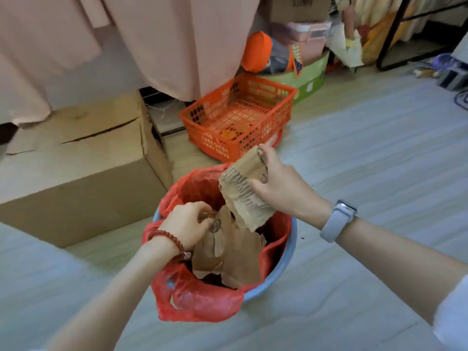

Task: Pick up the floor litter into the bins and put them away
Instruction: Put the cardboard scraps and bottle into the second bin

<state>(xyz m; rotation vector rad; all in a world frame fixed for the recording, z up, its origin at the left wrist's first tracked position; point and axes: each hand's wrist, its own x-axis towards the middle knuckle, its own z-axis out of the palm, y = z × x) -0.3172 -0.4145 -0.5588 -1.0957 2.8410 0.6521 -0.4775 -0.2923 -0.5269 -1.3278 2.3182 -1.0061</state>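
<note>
right hand [277, 183] pinches torn corrugated cardboard [244, 191] over red-bagged blue bin [288, 252]; left hand [188, 224] fingers curled on crumpled brown scrap [215, 239] inside.

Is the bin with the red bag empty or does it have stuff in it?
It has stuff in it. Brown cardboard pieces lie inside the bin, against its red bag.

An orange basket [238, 117] stands beside a cardboard box [76, 160], pink curtains [152, 41] hanging behind.

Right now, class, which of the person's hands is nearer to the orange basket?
Right. The right hand holds cardboard just in front of the orange basket; the left hand is lower, inside the bin.
</note>
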